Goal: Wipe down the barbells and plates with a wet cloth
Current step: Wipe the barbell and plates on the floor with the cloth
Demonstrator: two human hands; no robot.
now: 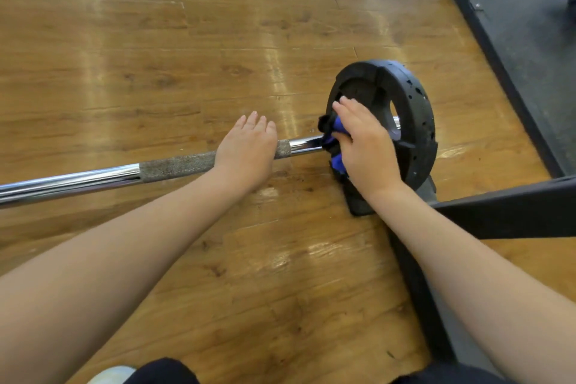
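A chrome barbell (74,179) with a knurled grip section lies across the wooden floor, running from the left edge to a black weight plate (414,109) on its right end. My left hand (247,150) rests flat on the knurled part of the bar, fingers straight. My right hand (364,146) presses a blue and black cloth (330,134) against the inner face of the plate, just where the bar meets it. Most of the cloth is hidden under my palm.
A dark rubber mat (530,50) with a raised edge lies at the right. A black metal frame bar (511,212) runs along the floor behind the plate, with another leg (420,299) toward me. The wooden floor (187,40) stretches out beyond the bar.
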